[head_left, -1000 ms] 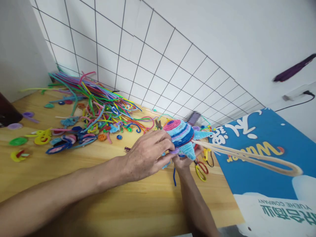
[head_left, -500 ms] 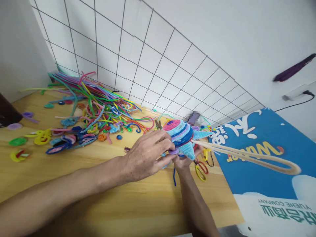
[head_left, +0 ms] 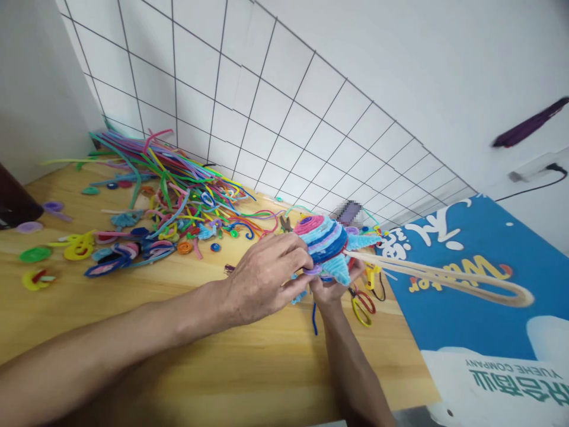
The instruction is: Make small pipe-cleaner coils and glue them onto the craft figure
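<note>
A striped pipe-cleaner craft (head_left: 326, 240) in blue, light blue and pink has pointed light-blue pieces. A long cream loop (head_left: 462, 281) sticks out from it to the right. My right hand (head_left: 331, 292) grips the craft from beneath, its fingers partly hidden behind it. At the near side, my left hand (head_left: 269, 276) has its fingers closed at a purple pipe-cleaner coil (head_left: 313, 270), which lies against the craft. Below the hands, a short dark-blue pipe cleaner (head_left: 315, 320) shows.
Scissors (head_left: 362, 308) with red and yellow handles lie right of the hands, and pliers (head_left: 285, 223) lie behind. Heaped pipe cleaners (head_left: 178, 172) and small coiled pieces cover the table's left back. A blue printed board (head_left: 471, 320) stands at right; a white grid panel (head_left: 249, 107) rises behind.
Both hands stay almost in place on the craft. The cream loop's end has shifted slightly left and up.
</note>
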The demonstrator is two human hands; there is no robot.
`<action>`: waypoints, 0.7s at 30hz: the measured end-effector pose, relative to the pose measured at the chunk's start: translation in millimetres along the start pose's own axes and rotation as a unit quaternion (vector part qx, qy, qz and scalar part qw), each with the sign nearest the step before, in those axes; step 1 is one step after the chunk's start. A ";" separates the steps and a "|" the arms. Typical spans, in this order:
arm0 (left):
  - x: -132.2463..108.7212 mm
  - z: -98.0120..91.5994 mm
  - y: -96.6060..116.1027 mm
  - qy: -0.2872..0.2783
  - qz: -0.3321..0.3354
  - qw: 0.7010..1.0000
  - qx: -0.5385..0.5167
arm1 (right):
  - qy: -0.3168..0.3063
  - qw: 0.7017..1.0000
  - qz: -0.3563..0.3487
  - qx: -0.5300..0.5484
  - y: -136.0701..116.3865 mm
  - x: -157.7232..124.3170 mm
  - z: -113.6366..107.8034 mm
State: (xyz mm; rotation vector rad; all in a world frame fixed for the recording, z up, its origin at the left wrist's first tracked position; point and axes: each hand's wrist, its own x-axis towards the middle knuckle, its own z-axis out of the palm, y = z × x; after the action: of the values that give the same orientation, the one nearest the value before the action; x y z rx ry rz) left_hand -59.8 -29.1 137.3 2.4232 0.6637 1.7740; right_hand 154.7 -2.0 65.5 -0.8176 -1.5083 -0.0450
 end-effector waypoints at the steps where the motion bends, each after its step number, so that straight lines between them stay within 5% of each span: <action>1: -0.3 0.1 -0.1 -0.001 0.000 1.000 0.002 | -0.003 1.000 0.002 0.000 -0.1 0.4 0.0; 12: -4.9 5.1 -11.5 -0.014 -0.042 0.999 -0.005 | -0.027 0.996 0.085 -0.015 6.7 -9.7 3.9; 21: -25.3 28.1 -67.9 -0.065 -0.178 0.982 -0.016 | -0.060 0.976 0.206 -0.031 6.5 -7.3 24.5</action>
State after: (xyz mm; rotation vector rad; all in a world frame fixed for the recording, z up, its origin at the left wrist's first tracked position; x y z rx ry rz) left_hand -60.6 28.4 84.9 2.2018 0.9721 1.4627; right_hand 136.2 11.7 52.7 -1.1876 -1.4272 0.2697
